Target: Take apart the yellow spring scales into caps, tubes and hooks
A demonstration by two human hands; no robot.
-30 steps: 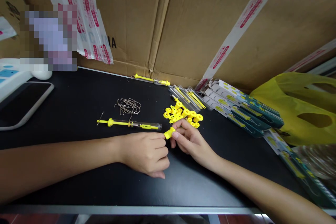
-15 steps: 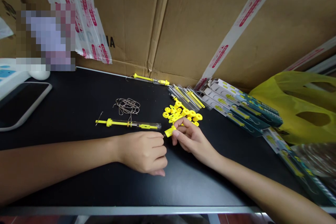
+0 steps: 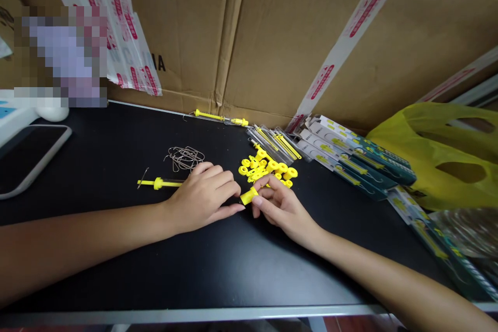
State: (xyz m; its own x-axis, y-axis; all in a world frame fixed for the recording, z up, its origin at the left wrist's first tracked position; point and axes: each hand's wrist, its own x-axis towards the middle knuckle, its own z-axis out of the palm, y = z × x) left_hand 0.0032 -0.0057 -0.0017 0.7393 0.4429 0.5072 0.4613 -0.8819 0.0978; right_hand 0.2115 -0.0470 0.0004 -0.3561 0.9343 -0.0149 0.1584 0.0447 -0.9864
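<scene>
A short yellow plastic piece [image 3: 249, 196] is pinched in my right hand [image 3: 282, 203], between thumb and forefinger. My left hand [image 3: 210, 192] has its thumb and fingertip around the small dark left end of that piece. Under and behind my left hand lies a hook remover–like yellow rod [image 3: 169, 183] with a wire hook at its left end; its clear tube end is mostly hidden. A tangle of bent wire hooks [image 3: 185, 158] lies just behind the left hand. Behind my right hand is a pile of small yellow plastic parts [image 3: 268, 167].
Clear tubes with yellow rods [image 3: 277, 144] lie behind the pile, beside another yellow tool [image 3: 220, 116]. Printed boxes [image 3: 350, 155] and a yellow plastic bag [image 3: 420, 150] stand on the right. A phone [image 3: 33, 158] lies left. A large cardboard box [image 3: 187, 21] walls the back.
My left hand has turned and its fingers have opened out from a curled fist, now covering the rod's tube end. My right hand keeps its grip on the yellow piece. The view has shifted slightly.
</scene>
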